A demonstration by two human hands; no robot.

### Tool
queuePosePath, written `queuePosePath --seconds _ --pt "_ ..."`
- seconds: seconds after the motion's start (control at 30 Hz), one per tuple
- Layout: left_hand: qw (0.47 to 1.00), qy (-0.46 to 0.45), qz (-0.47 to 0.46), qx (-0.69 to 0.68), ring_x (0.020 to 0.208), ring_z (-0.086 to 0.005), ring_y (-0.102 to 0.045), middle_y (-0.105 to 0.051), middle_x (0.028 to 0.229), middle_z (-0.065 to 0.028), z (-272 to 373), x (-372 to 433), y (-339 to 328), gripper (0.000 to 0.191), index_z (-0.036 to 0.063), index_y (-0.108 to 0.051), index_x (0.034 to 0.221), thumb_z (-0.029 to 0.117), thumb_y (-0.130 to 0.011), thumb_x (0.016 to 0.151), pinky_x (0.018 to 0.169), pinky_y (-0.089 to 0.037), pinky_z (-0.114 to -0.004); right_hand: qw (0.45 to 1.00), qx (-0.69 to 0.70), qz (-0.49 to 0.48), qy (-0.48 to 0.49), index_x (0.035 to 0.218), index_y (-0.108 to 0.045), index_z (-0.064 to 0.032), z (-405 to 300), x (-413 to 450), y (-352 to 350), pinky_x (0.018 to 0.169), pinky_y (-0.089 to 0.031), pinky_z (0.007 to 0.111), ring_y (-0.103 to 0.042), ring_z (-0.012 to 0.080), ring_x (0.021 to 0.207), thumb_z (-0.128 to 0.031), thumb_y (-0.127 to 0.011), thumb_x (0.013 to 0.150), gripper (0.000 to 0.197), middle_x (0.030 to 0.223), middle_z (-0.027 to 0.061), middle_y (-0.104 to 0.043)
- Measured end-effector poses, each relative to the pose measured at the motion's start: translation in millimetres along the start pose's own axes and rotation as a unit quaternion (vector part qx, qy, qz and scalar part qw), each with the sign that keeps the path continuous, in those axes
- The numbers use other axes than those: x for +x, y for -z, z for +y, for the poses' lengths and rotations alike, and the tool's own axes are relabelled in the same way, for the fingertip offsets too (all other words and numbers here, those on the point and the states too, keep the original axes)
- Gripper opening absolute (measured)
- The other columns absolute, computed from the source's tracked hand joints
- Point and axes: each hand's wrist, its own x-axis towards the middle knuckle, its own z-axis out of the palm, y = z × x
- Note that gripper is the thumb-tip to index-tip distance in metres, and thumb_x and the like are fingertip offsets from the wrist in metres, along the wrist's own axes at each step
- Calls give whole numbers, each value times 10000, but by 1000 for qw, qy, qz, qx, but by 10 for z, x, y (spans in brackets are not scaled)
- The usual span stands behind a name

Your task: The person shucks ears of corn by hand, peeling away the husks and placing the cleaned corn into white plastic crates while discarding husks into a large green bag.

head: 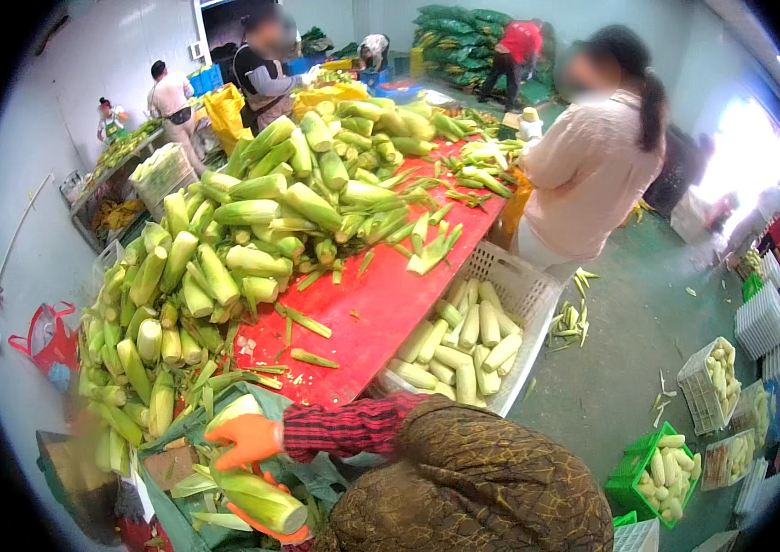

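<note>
My left hand [269,521], in an orange glove, is closed around an ear of corn [262,498] from below. The ear is in green husk, its cut end towards me. My right hand [248,436], also orange-gloved with a red-and-black striped sleeve, is at the upper end of that ear with fingers bent. Whether it grips the husk is hard to see. A pale green husked piece [237,408] shows just beyond its fingers. Below lie loose husk leaves [193,485] and dark green sheeting [324,476]. A big heap of husked corn [245,214] rises beyond my hands.
The red tabletop [362,310] carries the heap and husk scraps. A white crate [535,297] beside it holds peeled ears [473,338]. A co-worker [590,152] stands across the table's right side. Green [628,476] and white crates [693,386] stand on the floor at right.
</note>
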Motion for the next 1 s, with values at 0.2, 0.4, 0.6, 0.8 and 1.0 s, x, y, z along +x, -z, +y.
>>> queuePosePath --seconds 0.2,0.4,0.6,0.8,1.0 --pt "908 -222 124 334 1174 -325 -507 -396 1407 -178 -410 -163 752 812 97 -182 1489 233 -666 851 925 -465 -467 877 -381 -130 262 1209 -583 -23 302 -389 -387 665 -486 460 -618 382 785 -383 -692 630 691 845 170 -638" --pt "760 -293 400 421 927 -163 -591 -639 1091 -45 -592 -208 886 473 183 -587 1251 350 -600 808 785 -479 -316 866 -395 -192 237 1014 -640 -14 316 -367 -666 625 -494 470 -625 398 699 -297 -671 619 487 737 183 -646" --pt "708 -302 457 445 900 -167 -591 -656 1046 -40 -412 -296 845 441 185 -633 1202 361 -600 799 778 -473 -316 858 -389 -198 272 823 -615 -34 565 -176 -1047 615 -504 470 -635 404 702 -242 -641 637 280 716 176 -651" --pt "714 -282 464 442 938 -176 -575 -637 1078 -45 -315 -446 888 447 174 -612 1213 366 -589 810 808 -460 -327 859 -377 -148 312 666 -698 -53 688 -106 -1279 613 -514 458 -648 369 664 -243 -627 605 212 677 189 -647" --pt "739 -261 443 435 976 -185 -558 -617 1111 -50 -306 -452 863 454 163 -590 1224 371 -578 820 838 -446 -338 864 -379 -170 283 674 -674 -57 688 -100 -1220 602 -498 469 -637 380 677 -254 -627 634 206 689 161 -646"
